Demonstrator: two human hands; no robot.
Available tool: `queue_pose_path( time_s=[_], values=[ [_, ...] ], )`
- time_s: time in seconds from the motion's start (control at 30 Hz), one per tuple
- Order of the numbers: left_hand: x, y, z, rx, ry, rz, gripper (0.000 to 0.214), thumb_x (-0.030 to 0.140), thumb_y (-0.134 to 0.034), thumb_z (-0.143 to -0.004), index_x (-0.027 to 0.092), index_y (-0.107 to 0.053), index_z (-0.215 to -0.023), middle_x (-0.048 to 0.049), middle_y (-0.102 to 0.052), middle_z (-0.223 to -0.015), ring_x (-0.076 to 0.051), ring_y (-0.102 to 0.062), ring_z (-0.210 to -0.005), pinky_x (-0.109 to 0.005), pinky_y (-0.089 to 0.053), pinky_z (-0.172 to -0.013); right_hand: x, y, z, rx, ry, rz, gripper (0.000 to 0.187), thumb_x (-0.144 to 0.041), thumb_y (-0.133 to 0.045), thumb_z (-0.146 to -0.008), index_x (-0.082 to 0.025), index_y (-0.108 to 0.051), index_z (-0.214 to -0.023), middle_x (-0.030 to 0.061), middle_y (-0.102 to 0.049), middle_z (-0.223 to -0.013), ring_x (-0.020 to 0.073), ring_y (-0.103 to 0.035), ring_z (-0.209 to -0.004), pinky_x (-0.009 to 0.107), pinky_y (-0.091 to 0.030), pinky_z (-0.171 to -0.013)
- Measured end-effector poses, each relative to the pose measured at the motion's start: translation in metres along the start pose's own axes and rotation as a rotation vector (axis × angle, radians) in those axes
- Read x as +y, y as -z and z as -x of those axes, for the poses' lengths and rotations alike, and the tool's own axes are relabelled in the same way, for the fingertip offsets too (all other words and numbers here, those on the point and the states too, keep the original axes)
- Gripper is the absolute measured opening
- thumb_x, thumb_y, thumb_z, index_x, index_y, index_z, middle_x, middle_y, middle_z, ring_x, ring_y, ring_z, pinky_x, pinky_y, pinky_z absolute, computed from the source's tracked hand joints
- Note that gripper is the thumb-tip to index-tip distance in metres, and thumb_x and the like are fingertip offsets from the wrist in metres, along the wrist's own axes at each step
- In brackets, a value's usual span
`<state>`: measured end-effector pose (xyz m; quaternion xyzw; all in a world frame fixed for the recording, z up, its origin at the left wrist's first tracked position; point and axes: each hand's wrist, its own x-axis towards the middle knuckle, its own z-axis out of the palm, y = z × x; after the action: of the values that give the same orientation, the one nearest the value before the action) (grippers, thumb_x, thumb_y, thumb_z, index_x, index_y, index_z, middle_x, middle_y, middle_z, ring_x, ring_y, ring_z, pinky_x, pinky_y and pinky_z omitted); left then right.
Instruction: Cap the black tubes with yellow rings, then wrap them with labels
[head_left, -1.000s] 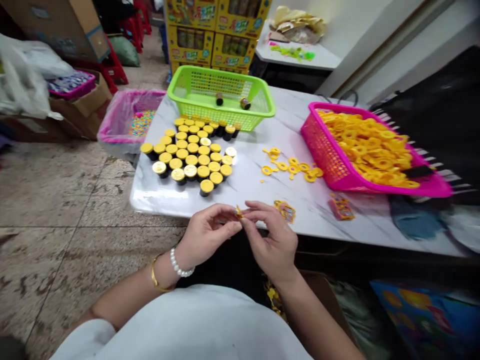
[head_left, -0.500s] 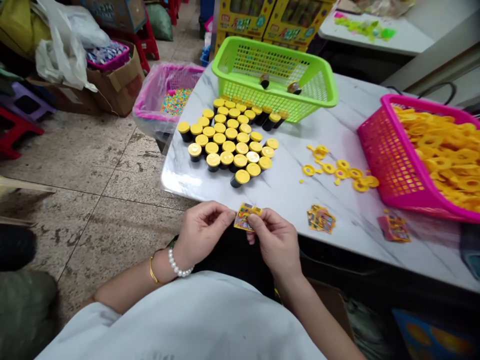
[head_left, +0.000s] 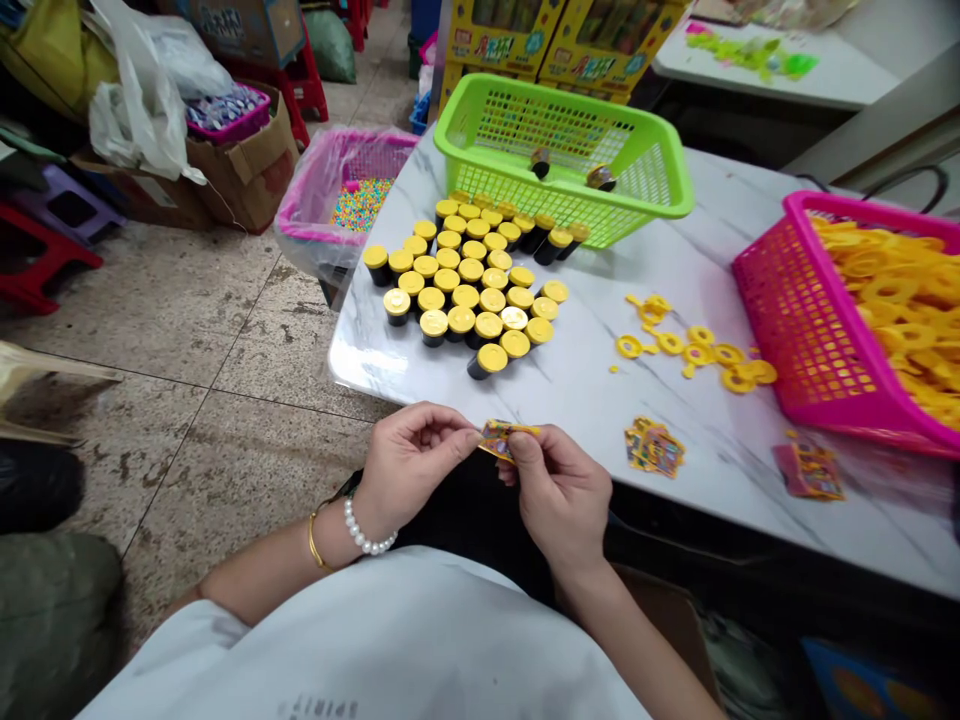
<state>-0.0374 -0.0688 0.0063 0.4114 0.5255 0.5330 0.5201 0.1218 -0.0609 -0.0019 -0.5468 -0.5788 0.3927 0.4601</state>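
Note:
My left hand (head_left: 409,462) and my right hand (head_left: 559,490) meet just in front of the white marble table (head_left: 600,400), both pinching one small colourful sticker card (head_left: 501,438) between thumbs and fingers. The left wrist wears a pearl bracelet and a gold bangle. A cluster of several small black bottles with yellow caps (head_left: 469,290) stands on the table beyond the hands. A little stack of the same colourful cards (head_left: 654,447) lies to the right of my right hand.
A green basket (head_left: 562,150) holding two bottles sits at the back. A pink basket (head_left: 825,340) full of yellow rings is at the right, with loose yellow rings (head_left: 694,345) beside it and a pink card packet (head_left: 810,470). A bag-lined pink bin of beads (head_left: 345,195) stands left of the table.
The card was edge-on between my fingertips a second ago, then turned face up; now it tilts flatter between both pinches. The view has shifted left and slightly closer to the table.

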Motion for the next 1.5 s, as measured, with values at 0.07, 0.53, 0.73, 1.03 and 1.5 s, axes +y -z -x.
queue_pose_path(
  time_s=[0.07,0.53,0.73,1.03,1.5],
  values=[
    [-0.001,0.001,-0.001,-0.017,-0.011,0.004,0.015,0.03,-0.078,-0.078,0.015,-0.075,-0.078,-0.0032,-0.069,-0.071,-0.01,-0.055,-0.06,-0.023,-0.046,-0.059,0.003,-0.001,0.001,-0.005,0.054,0.027,0.03,-0.042,-0.063,-0.093,-0.02,-0.067,-0.073,-0.0008,-0.065,-0.058,0.0127,-0.056,-0.048,0.025,-0.047,-0.048],
    [0.001,0.018,-0.007,0.097,-0.086,-0.02,0.007,0.023,-0.084,-0.069,0.021,-0.079,-0.066,-0.0016,-0.062,-0.073,-0.012,-0.059,-0.072,-0.024,-0.048,-0.068,-0.004,-0.008,-0.035,0.038,0.497,0.425,0.021,-0.038,-0.064,-0.093,-0.02,-0.066,-0.082,0.0023,-0.066,-0.068,0.0141,-0.057,-0.057,0.027,-0.045,-0.058],
    [0.004,0.014,-0.004,0.11,-0.21,-0.09,0.011,0.02,-0.079,-0.077,0.025,-0.083,-0.085,-0.0034,-0.073,-0.079,-0.014,-0.064,-0.075,-0.025,-0.054,-0.072,0.006,-0.031,-0.065,0.297,0.537,0.838,0.034,-0.052,-0.064,-0.089,-0.022,-0.056,-0.075,0.0037,-0.065,-0.068,0.0164,-0.057,-0.058,0.029,-0.035,-0.052],
    [-0.013,0.013,-0.015,0.147,0.036,0.077,0.053,0.024,-0.082,-0.07,0.016,-0.068,-0.121,0.0,-0.072,-0.079,-0.008,-0.062,-0.063,-0.019,-0.054,-0.06,0.017,0.004,-0.044,0.357,0.492,0.94,0.023,-0.034,-0.062,-0.089,-0.017,-0.064,-0.104,0.0041,-0.067,-0.072,0.0175,-0.058,-0.056,0.03,-0.038,-0.054],
    [0.005,0.016,-0.019,-0.133,0.297,0.196,0.036,0.031,-0.086,-0.068,0.015,-0.068,-0.095,0.0032,-0.068,-0.063,-0.003,-0.046,-0.041,-0.013,-0.03,-0.038,-0.013,0.004,-0.002,-0.178,-0.069,-0.062,0.018,-0.033,-0.063,-0.091,-0.018,-0.07,-0.085,-0.0021,-0.062,-0.061,0.0074,-0.047,-0.045,0.02,-0.038,-0.041]
  ],
)
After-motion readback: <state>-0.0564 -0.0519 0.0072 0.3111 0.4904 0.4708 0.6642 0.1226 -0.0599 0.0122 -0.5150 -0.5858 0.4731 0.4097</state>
